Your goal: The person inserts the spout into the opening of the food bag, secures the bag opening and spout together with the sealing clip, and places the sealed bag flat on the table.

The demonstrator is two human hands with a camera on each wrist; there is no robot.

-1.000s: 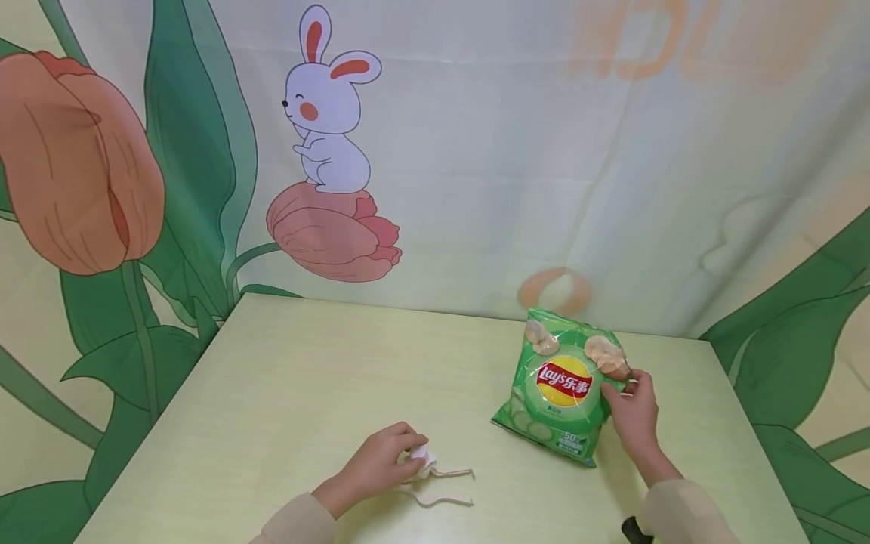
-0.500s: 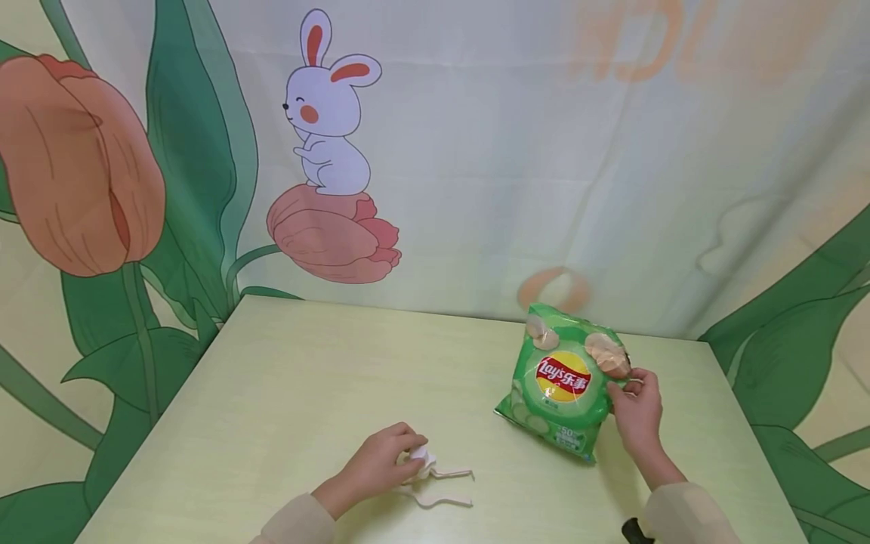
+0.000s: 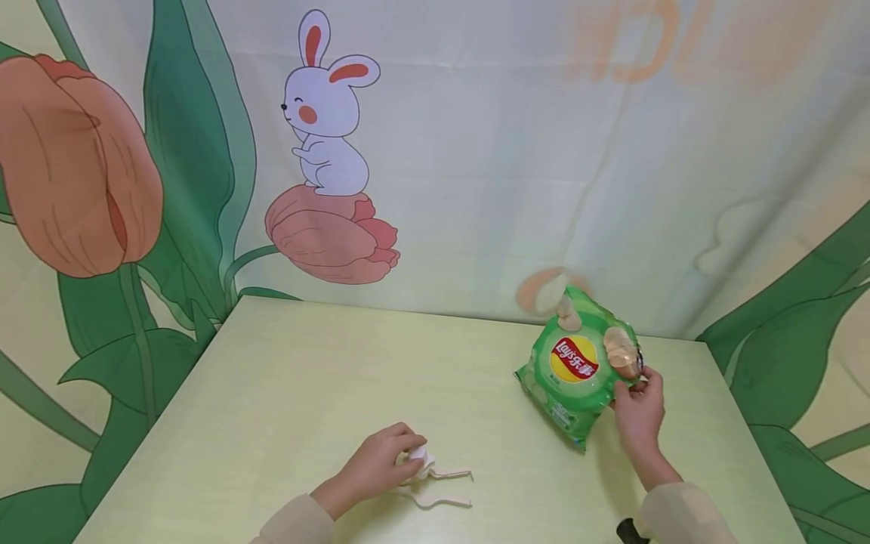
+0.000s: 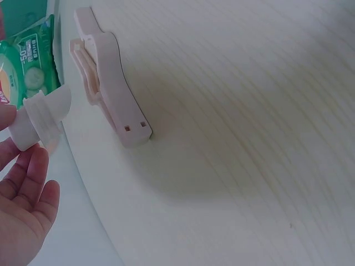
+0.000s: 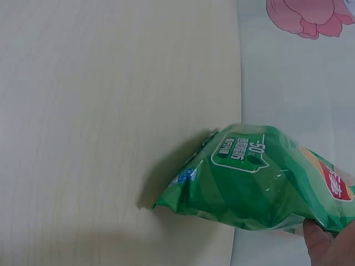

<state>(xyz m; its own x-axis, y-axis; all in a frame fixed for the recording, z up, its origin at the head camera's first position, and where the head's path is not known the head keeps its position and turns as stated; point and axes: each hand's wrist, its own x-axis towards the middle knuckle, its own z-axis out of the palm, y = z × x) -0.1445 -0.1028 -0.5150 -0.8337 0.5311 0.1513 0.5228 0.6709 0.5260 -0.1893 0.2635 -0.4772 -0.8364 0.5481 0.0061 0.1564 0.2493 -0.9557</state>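
Note:
In the head view, my right hand [image 3: 639, 408] pinches the right edge of a green Lay's chip bag [image 3: 578, 378]. The bag is tilted, one corner pointing down toward the table; whether that corner touches is unclear. In the right wrist view, the bag [image 5: 244, 177] casts a shadow and only part of the thumb shows. My left hand [image 3: 377, 462] pinches a white spout with a ring and slanted tip [image 4: 41, 119] between thumb and fingers. Beneath it on the table lies a long pale bag clip [image 4: 111, 83] with two bars. I cannot tell whether spout and clip are joined.
The pale wood-grain table [image 3: 306, 378] ends against a printed cloth backdrop [image 3: 462, 151] with a rabbit and tulips. A small black object [image 3: 630, 531] shows beside the right sleeve at the bottom edge.
The right hand has turned the chip bag clockwise and shifted it slightly up and to the right. The left hand has stayed in place with the white spout.

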